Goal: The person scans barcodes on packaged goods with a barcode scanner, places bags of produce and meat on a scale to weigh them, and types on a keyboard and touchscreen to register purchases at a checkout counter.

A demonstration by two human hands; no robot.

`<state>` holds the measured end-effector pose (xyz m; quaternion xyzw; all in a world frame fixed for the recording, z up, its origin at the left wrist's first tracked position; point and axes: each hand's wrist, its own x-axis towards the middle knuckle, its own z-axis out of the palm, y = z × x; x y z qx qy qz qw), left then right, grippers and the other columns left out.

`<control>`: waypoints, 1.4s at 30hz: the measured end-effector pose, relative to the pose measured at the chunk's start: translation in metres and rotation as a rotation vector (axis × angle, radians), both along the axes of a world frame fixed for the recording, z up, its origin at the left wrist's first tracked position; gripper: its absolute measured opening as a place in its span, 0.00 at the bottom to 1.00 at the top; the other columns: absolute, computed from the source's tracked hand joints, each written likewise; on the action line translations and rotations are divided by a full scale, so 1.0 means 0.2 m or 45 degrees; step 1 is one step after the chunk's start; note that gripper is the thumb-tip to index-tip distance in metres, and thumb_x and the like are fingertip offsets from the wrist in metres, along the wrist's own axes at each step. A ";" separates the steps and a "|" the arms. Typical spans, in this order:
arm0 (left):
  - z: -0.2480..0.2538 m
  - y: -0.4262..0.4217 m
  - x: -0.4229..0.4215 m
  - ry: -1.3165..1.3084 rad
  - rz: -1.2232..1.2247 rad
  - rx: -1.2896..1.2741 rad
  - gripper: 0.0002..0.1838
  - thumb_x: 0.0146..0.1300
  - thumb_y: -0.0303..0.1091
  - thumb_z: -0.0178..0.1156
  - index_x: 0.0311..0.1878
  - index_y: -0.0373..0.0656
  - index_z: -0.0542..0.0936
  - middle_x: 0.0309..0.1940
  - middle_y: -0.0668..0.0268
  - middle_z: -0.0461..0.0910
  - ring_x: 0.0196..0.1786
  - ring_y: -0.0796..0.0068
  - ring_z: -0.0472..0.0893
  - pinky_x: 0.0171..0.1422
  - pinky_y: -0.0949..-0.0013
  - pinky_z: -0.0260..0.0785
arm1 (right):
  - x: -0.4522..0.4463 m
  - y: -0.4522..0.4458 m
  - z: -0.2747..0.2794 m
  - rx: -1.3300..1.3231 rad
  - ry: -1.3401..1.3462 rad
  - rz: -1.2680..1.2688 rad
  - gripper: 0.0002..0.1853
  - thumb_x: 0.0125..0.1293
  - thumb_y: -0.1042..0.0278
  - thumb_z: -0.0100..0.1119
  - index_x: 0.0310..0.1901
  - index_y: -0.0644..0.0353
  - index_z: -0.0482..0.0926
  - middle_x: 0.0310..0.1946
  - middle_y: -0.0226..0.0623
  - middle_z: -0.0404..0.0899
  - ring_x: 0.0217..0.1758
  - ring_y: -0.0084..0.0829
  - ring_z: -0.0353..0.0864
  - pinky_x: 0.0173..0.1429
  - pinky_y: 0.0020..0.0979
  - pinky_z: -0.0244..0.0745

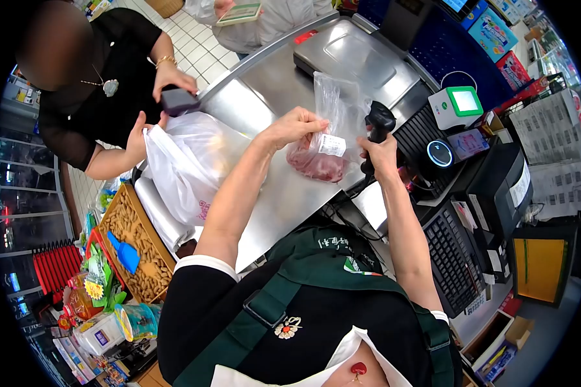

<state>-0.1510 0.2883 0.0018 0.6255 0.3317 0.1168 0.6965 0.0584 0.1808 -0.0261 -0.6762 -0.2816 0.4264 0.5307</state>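
A clear plastic bag of red meat (316, 162) with a white label (332, 145) hangs over the metal counter (265, 209). My left hand (295, 127) pinches the bag beside the label, fingers closed. On the other side of the bag, my right hand (379, 151) is closed around the handle of a black handheld scanner (380, 119). The scanner's head stands just right of the bag's upper part. Whether my right fingers also touch the bag, I cannot tell.
Across the counter, a person (97, 90) holds a dark object (179, 101) at a full white bag (190, 161). A flat scale (348, 55), a green payment device (463, 101), a keyboard (454, 258) and a peanut tray (132, 248) surround the work area. Another person (265, 29) stands behind.
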 end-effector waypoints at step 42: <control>-0.01 0.85 0.74 -0.556 0.909 -0.343 0.15 0.69 0.44 0.56 0.43 0.40 0.79 0.36 0.66 0.82 0.38 0.73 0.81 0.42 0.69 0.72 | -0.16 -0.68 -0.17 -0.232 0.032 -0.086 0.13 0.56 0.68 0.70 0.33 0.64 0.75 0.23 0.30 0.76 0.23 0.20 0.75 0.29 0.24 0.71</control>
